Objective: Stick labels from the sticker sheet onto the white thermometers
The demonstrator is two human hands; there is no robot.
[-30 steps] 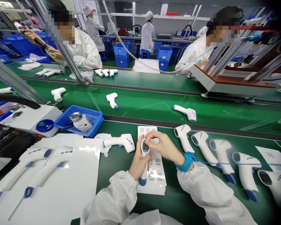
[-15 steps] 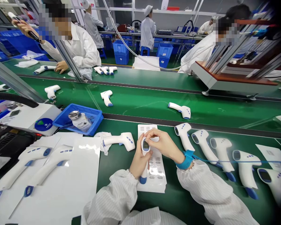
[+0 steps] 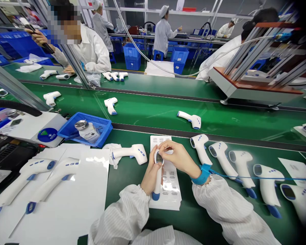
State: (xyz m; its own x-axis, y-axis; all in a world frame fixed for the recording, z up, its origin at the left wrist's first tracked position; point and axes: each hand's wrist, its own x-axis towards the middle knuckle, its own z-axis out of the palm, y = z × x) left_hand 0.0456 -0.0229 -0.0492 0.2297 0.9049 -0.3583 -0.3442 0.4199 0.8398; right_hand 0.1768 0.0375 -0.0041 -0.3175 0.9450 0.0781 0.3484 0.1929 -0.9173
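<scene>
My left hand [image 3: 150, 175] is wrapped round the handle of a white infrared thermometer [image 3: 158, 172] with a blue base, held upright over a sheet of small stickers [image 3: 168, 187]. My right hand [image 3: 177, 156] pinches at the thermometer's display end; a blue wrist strap [image 3: 203, 174] with a blue cord sits on that wrist. Another thermometer [image 3: 129, 153] lies just left of the sheet, and a row of several thermometers [image 3: 241, 166] lies to the right.
Two thermometers [image 3: 38, 180] rest on white paper at the left, by a blue tray [image 3: 85, 130] holding a bottle. More thermometers [image 3: 190, 119] ride the green conveyor belt. Workers in white coats stand across the belt; a metal-framed fixture [image 3: 255, 88] stands at right.
The thermometers on the conveyor have drifted left. My hands have turned the held thermometer slightly, its display now mostly covered by my right fingers. The worker opposite has shifted their arms.
</scene>
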